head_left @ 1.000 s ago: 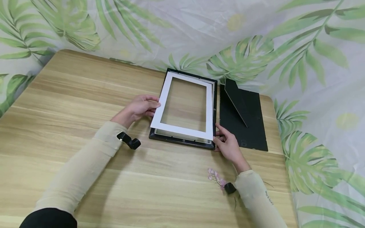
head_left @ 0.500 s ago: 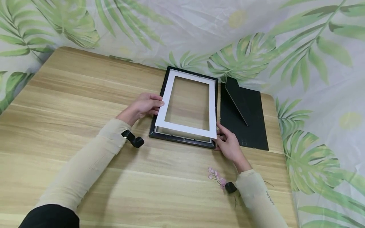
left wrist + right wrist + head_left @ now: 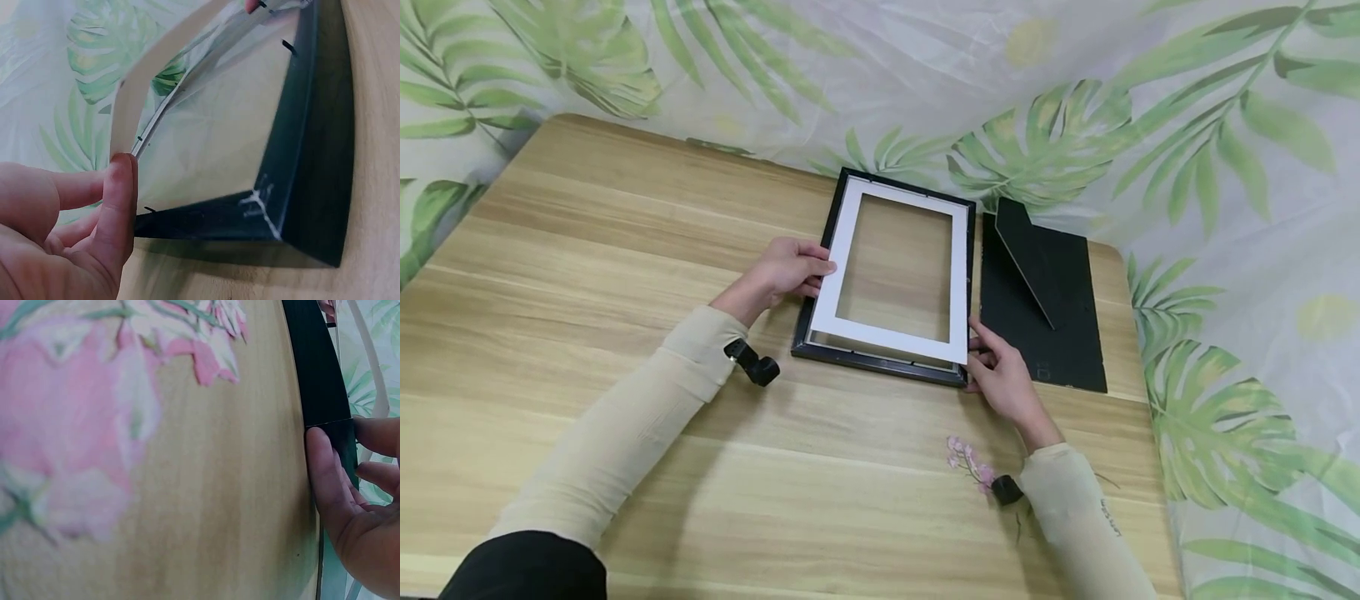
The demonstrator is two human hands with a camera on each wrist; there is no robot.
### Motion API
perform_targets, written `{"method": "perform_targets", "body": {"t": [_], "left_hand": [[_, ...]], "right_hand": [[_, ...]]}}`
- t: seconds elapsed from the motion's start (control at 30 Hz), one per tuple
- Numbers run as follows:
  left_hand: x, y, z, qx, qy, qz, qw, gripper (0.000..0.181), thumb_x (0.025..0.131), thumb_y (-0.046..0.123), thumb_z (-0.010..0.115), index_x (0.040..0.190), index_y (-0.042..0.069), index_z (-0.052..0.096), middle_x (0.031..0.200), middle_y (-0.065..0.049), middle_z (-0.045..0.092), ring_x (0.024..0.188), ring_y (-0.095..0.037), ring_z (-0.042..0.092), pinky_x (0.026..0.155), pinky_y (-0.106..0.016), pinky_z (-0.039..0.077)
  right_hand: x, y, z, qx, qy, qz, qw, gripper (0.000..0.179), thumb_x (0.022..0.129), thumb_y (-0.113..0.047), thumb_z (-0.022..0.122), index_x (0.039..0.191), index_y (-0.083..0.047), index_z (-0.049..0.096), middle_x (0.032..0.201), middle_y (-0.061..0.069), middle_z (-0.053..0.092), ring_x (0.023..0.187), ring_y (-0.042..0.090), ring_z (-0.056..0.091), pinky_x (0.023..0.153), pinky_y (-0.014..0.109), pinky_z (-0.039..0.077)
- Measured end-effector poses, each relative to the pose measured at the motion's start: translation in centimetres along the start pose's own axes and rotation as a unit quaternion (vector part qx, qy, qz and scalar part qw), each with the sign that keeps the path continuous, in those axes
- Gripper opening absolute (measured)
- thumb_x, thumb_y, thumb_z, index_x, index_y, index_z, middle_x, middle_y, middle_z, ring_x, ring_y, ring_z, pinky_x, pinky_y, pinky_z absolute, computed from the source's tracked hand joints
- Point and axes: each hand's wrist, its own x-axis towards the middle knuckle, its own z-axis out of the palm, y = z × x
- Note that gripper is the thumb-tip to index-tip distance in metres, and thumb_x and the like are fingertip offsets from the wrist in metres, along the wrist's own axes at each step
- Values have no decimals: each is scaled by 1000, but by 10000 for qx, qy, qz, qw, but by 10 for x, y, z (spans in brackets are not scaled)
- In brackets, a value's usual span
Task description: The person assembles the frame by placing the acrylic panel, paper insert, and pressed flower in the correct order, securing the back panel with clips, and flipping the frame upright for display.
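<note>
A white rectangular picture mat lies tilted over the black picture frame, its near edge raised above the frame's near bar. With thumb and fingers my left hand pinches the mat's left edge; the left wrist view shows this mat held up from the frame. At the frame's near right corner, my right hand grips the frame between thumb and fingers, close to the mat's corner. A clear pane shows inside the frame.
To the frame's right lies a black backing board with its easel stand folded out. A pink flower sprig rests on the wooden table near the right wrist. Behind hangs a leaf-patterned cloth.
The mat has shifted slightly right and away over the frame, my left hand moving with it. My right hand stays at the frame's near right corner.
</note>
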Motion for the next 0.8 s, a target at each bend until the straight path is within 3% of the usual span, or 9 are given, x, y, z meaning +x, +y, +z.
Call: {"method": "perform_targets", "body": {"t": [0.37, 0.57, 0.7, 0.8], "left_hand": [[-3, 3, 5, 707, 215, 285, 9969, 39, 96, 3, 67, 131, -5, 53, 101, -13, 58, 65, -16, 60, 56, -27, 57], [-4, 4, 1, 1532, 372, 545, 9860, 27, 99, 11, 64, 122, -2, 61, 90, -12, 59, 57, -15, 58, 50, -28, 55], [-2, 2, -2, 1778, 447, 682, 9807, 24, 100, 14, 63, 119, 0, 64, 82, -10, 57, 53, -14, 52, 47, -27, 50], [-2, 0, -2, 1989, 459, 861, 9751, 27, 99, 12, 64, 122, -1, 64, 85, -10, 58, 54, -15, 53, 46, -26, 48]], "right_hand": [[0, 2, 0, 99, 23, 73, 9999, 60, 100, 0, 58, 156, -16, 40, 125, 20, 53, 88, 24, 61, 62, 34, 61], [1, 1, 0, 80, 4, 189, 9998, 55, 104, -5, 52, 156, -21, 40, 129, 19, 50, 87, 27, 57, 64, 35, 61], [1, 1, -1, 85, 0, 278, 9996, 51, 107, -13, 50, 156, -23, 40, 130, 18, 49, 92, 28, 55, 66, 35, 61], [1, 1, -1, 51, -21, 296, 9995, 54, 105, -18, 56, 156, -24, 40, 129, 17, 50, 92, 27, 56, 66, 35, 61]]}}
